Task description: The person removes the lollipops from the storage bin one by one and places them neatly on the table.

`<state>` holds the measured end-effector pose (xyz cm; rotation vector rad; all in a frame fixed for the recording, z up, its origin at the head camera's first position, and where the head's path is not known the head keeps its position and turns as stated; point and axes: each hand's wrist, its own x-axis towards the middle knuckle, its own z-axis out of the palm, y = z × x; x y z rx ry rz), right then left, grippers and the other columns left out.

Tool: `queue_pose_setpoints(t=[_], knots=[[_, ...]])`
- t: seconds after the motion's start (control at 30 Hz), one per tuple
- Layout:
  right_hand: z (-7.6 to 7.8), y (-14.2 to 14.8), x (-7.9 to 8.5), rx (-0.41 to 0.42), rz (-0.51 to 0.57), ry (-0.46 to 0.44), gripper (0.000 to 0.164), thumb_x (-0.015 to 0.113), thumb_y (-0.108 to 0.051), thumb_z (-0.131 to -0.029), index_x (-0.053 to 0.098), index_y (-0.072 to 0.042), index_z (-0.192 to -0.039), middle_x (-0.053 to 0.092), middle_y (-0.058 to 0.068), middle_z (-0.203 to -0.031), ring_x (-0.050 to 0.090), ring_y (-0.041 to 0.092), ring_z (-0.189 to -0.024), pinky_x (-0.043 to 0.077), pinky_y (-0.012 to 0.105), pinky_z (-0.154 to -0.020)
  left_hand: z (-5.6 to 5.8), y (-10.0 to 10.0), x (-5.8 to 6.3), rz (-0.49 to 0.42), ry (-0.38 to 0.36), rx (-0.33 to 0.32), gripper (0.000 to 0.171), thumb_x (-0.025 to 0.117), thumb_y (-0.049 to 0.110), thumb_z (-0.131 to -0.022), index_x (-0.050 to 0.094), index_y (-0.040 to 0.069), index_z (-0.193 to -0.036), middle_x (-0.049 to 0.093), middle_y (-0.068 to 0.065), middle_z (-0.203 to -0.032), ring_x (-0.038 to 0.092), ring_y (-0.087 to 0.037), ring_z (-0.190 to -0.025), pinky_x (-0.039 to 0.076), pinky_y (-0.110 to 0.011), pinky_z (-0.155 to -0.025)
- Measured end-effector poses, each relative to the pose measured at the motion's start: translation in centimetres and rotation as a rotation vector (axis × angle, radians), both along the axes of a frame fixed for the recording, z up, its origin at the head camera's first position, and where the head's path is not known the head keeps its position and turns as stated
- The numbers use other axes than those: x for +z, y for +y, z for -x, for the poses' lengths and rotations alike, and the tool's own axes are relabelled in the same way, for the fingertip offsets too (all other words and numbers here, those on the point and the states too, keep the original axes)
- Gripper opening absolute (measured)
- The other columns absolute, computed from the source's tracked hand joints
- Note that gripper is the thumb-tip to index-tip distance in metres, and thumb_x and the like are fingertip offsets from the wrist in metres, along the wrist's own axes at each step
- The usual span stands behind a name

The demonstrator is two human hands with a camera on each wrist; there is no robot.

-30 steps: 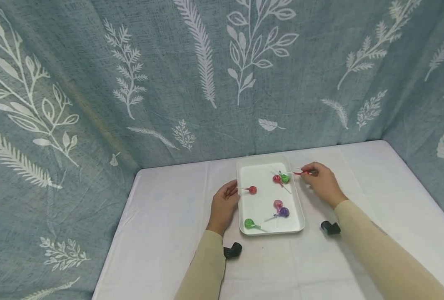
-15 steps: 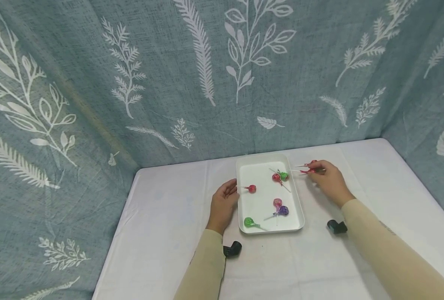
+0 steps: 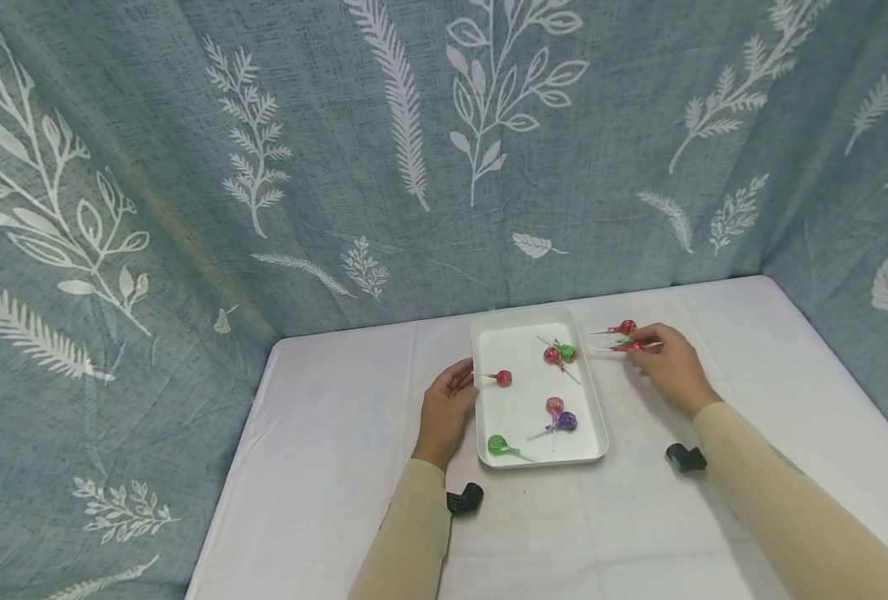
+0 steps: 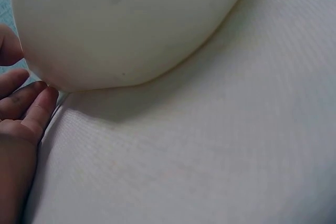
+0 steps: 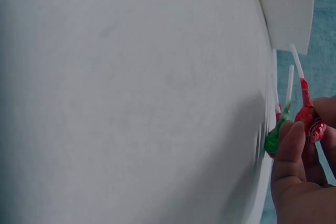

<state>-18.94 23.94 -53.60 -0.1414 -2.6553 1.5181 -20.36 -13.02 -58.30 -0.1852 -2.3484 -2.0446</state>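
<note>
Just right of the white tray (image 3: 601, 433), my right hand (image 3: 670, 367) pinches a red-wrapped lollipop (image 5: 310, 121) between thumb and fingers, its white stick pointing toward the tray. Close by are a green lollipop (image 5: 272, 140) and another red lollipop (image 3: 627, 327), sticks aligned the same way. My left hand (image 3: 446, 417) rests its loosely bent fingers (image 4: 42, 106) against the tray's left side. Inside the tray lie a lone red lollipop (image 3: 504, 378), a red one (image 3: 552, 356) against a green one (image 3: 568, 353), a pink one (image 3: 555, 405) beside a purple one (image 3: 567, 422), and a green one (image 3: 497, 444).
A white cloth (image 3: 339, 450) covers the table. Blue-green curtains (image 3: 384, 167) with white leaf prints hang behind and at both sides. Black wrist devices show beneath the left forearm (image 3: 466, 498) and the right forearm (image 3: 685, 457).
My right hand has shifted right and slightly toward me, leaving one red lollipop behind on the table with its head now uncovered. The left hand and tray stay put.
</note>
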Motion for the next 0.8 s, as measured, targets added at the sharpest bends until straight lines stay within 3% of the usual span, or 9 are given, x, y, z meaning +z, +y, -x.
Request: queue_pose_setpoints(t=[0.23,0.47,0.8], knots=[[-0.1,0.8,-0.3,-0.007,-0.002,-0.024,0.037,0.065,-0.012,-0.108,0.059,0.009,-0.137,0.061,0.027,-0.134,0.066,0.037,-0.109,0.061,0.026,-0.077,-0.1,0.0,0.1,-0.001,-0.01,0.0,0.048,0.065,0.005,-0.102,0.063,0.007,-0.15,0.067,-0.007,-0.147,0.062,-0.023,-0.137,0.052,-0.033,-0.113],[0.1,1.1,-0.7,-0.038,-0.037,-0.047,0.036,0.066,-0.016,-0.108,0.061,0.007,-0.135,0.061,0.028,-0.138,0.061,0.044,-0.121,0.057,0.047,-0.092,-0.2,0.1,0.2,0.002,-0.014,0.003,0.048,0.066,0.006,-0.102,0.064,0.006,-0.15,0.067,-0.007,-0.146,0.062,-0.023,-0.136,0.052,-0.032,-0.113],[0.4,1.2,-0.7,-0.06,-0.054,-0.08,0.035,0.065,-0.016,-0.108,0.06,0.007,-0.134,0.06,0.031,-0.137,0.057,0.048,-0.125,0.052,0.062,-0.102,-0.2,0.0,0.4,-0.006,-0.022,-0.001,0.048,0.066,0.006,-0.102,0.064,0.007,-0.15,0.067,-0.007,-0.147,0.062,-0.022,-0.136,0.051,-0.032,-0.113]])
